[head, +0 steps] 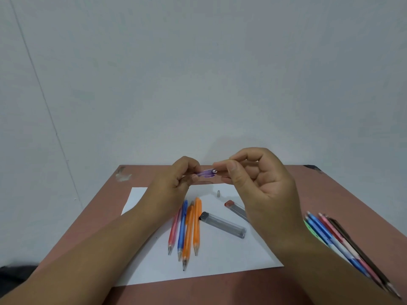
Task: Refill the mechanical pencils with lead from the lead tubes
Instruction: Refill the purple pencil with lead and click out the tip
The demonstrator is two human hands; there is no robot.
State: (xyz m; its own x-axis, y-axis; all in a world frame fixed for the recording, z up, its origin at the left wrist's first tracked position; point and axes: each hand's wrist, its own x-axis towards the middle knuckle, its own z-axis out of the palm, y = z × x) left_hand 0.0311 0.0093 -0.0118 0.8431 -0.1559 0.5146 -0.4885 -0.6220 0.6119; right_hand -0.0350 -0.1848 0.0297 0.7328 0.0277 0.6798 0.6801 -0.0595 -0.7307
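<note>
Midway, seemingly: left hand (176,179) grips the purple pencil (206,173), right hand (253,179) pinches at its end; four pencils (187,225) await beside two lead tubes (222,224).

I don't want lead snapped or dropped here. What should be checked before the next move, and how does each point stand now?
1. Purple pencil held firmly by left hand: ok.
2. Right hand pinching at the pencil's open end: ok; whether it holds lead, cannot tell.
3. Small grey cap lying on the white paper, within reach: ok.
4. Black-capped lead tube shut: ok.
5. Red-capped lead tube shut: cannot tell.
6. Four pencils waiting on the paper: ok.
</note>
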